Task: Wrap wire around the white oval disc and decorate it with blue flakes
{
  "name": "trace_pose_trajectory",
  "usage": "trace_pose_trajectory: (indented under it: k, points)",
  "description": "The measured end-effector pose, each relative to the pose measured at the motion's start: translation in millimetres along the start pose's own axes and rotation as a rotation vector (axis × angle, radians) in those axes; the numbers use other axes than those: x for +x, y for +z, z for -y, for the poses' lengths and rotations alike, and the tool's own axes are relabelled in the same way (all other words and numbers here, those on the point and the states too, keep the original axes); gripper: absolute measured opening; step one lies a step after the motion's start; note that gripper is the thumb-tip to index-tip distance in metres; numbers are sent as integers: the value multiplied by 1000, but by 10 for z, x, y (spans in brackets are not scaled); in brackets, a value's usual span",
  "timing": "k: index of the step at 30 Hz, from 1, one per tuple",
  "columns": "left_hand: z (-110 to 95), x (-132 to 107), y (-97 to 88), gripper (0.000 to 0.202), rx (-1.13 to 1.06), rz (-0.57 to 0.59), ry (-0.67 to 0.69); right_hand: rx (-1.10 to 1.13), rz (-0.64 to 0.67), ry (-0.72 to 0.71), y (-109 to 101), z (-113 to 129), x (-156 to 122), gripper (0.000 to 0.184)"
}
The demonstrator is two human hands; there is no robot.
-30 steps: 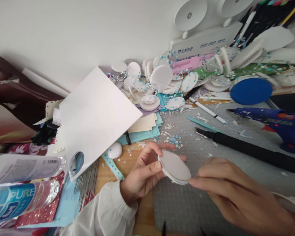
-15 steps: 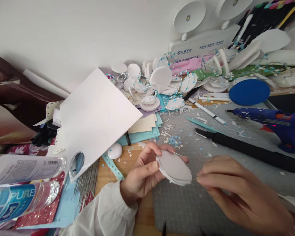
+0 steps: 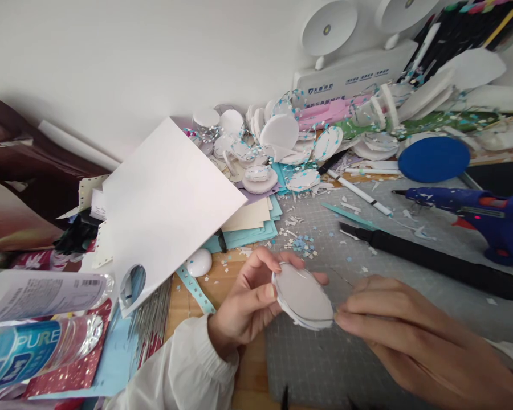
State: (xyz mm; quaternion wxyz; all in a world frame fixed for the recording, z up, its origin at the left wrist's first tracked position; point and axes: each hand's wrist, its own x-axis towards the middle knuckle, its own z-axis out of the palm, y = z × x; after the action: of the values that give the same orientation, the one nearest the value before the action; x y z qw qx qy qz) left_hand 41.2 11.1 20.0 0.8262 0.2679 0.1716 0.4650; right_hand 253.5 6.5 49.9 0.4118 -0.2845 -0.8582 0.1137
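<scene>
My left hand (image 3: 248, 304) grips a white round disc (image 3: 306, 293) by its left edge, thumb on the near side and fingers behind. The disc is tilted, and its lower rim looks ragged. A thin wire (image 3: 341, 277) runs from the disc to my right hand (image 3: 410, 333), whose thumb and fingertips are pinched together on it at the disc's right edge. Part of the wire lies along the disc's face and lower rim. Below the hands is a grey cutting mat (image 3: 312, 364).
A black craft knife (image 3: 431, 265) and a blue glue gun (image 3: 465, 208) lie on the right. Several decorated white discs (image 3: 280, 132) are heaped at the back. A white board (image 3: 171, 210) leans left, near a water bottle (image 3: 38, 347). Tiny paper stars (image 3: 301, 244) are scattered ahead.
My right hand has moved slightly left, its fingertips now against the disc's edge. The wire now shows along the disc's lower rim, and the disc has tilted a little.
</scene>
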Motion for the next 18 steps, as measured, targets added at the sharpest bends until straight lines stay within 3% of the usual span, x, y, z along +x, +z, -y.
trace_pose_trajectory:
  k: [9, 18]
  points:
    - [-22, 15, 29, 26, 60, -47, 27, 0, 24, -2, -11, -20, -46, 35]
    - [-26, 26, 20, 23, 51, -30, 29, -34, -42, 17, 46, 0, -36, 31]
